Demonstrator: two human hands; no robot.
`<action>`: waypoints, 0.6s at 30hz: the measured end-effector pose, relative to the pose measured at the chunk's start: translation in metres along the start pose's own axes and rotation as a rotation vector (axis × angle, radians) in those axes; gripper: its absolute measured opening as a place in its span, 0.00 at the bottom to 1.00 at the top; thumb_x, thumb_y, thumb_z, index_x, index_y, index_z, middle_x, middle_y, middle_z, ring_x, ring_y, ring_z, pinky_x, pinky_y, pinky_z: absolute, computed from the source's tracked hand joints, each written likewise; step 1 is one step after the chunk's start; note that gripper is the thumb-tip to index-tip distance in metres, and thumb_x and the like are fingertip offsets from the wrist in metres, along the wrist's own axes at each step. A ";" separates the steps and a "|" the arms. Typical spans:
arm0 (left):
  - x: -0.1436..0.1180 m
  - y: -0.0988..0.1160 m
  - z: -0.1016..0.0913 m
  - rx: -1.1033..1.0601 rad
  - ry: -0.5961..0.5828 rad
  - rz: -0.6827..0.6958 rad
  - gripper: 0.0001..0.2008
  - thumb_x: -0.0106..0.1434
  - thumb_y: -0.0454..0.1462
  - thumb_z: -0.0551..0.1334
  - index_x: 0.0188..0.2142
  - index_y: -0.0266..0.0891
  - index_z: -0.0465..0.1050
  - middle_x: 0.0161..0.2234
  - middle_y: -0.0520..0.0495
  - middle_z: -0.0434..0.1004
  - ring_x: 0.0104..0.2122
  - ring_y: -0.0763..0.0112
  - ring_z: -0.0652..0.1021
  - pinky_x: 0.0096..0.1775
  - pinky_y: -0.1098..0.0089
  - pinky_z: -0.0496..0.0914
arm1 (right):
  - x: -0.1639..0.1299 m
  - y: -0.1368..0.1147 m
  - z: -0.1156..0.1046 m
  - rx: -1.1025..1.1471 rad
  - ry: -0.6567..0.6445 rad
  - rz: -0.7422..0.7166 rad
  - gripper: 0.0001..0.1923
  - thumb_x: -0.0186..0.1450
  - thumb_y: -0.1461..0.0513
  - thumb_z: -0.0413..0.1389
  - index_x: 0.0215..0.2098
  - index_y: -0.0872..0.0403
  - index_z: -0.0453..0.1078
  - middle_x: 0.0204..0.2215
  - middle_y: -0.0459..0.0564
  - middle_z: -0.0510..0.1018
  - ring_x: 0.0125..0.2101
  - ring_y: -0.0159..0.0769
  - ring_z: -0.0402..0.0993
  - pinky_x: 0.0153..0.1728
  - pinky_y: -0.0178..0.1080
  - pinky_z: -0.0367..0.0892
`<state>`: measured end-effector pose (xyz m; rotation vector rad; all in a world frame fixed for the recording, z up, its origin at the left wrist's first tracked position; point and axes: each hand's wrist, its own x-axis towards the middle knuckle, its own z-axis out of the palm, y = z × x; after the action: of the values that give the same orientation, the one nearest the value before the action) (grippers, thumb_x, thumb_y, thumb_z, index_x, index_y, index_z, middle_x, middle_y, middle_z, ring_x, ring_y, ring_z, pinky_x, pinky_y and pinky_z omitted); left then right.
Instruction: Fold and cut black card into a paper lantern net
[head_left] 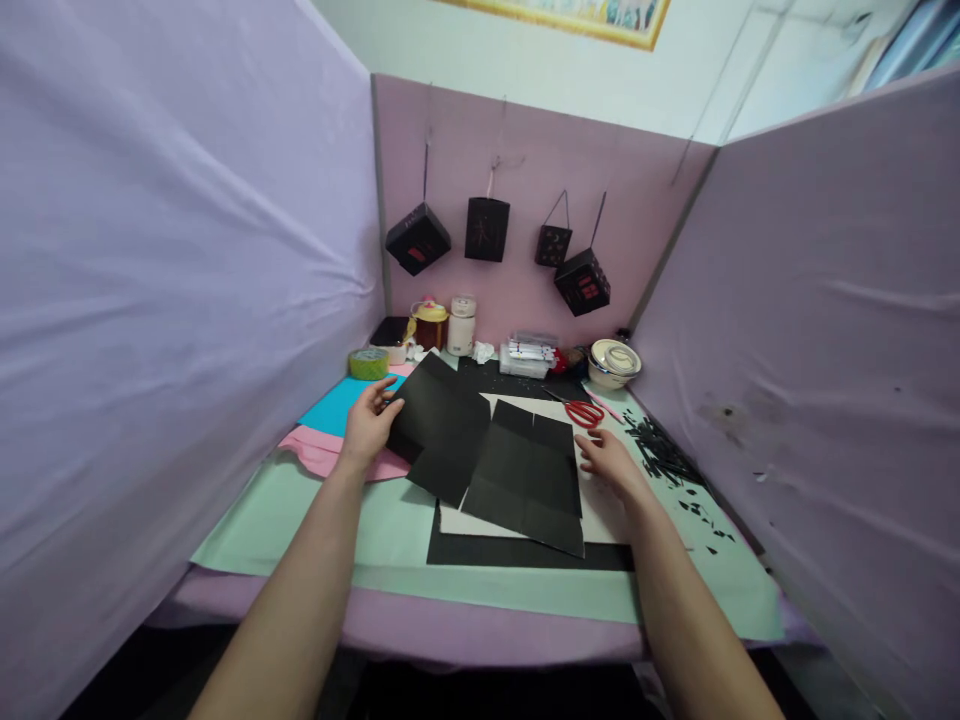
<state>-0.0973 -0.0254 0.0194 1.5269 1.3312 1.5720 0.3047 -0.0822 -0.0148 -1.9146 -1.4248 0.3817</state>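
Note:
My left hand (370, 420) grips the left edge of a black sheet of paper (442, 425) with a notched outline, thumb on top. This sheet is tilted over the pink and blue papers. Beside it, a second black sheet with a short slit and fold lines (525, 475) rests over a white board (611, 505). My right hand (609, 460) is at that sheet's right edge, fingers apart; whether they touch it is unclear. Just beyond the right hand lie scissors with red handles (583, 414).
Black paper scraps (660, 450) are strewn at the right. Green tape (368, 364), a white bottle (461, 328), a clear box with pens (525, 355) and bowls (613, 365) line the back. Black box lanterns (487, 230) hang above. Fabric walls (825, 330) enclose the table.

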 end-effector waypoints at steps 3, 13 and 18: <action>-0.002 0.006 0.001 -0.357 -0.008 0.038 0.26 0.52 0.39 0.68 0.50 0.37 0.70 0.35 0.48 0.75 0.36 0.69 0.77 0.40 0.70 0.70 | -0.014 -0.002 0.007 0.186 -0.046 0.102 0.30 0.60 0.48 0.54 0.53 0.61 0.64 0.37 0.61 0.78 0.27 0.38 0.76 0.24 0.37 0.71; -0.005 0.021 -0.011 -0.800 -0.019 0.017 0.24 0.49 0.36 0.73 0.47 0.46 0.74 0.42 0.51 0.79 0.44 0.70 0.77 0.49 0.70 0.68 | -0.027 -0.021 0.024 0.484 -0.007 0.021 0.29 0.54 0.51 0.62 0.50 0.55 0.67 0.47 0.58 0.73 0.46 0.45 0.71 0.49 0.47 0.66; -0.005 0.010 -0.024 -0.866 0.042 0.015 0.22 0.53 0.40 0.71 0.48 0.52 0.73 0.49 0.56 0.76 0.53 0.70 0.72 0.54 0.71 0.66 | -0.056 -0.052 0.031 0.751 -0.266 0.020 0.27 0.57 0.49 0.61 0.50 0.52 0.67 0.45 0.56 0.75 0.42 0.42 0.75 0.47 0.47 0.68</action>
<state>-0.1172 -0.0400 0.0303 0.9499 0.5036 1.8410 0.2294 -0.1154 -0.0105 -1.2905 -1.1790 1.0461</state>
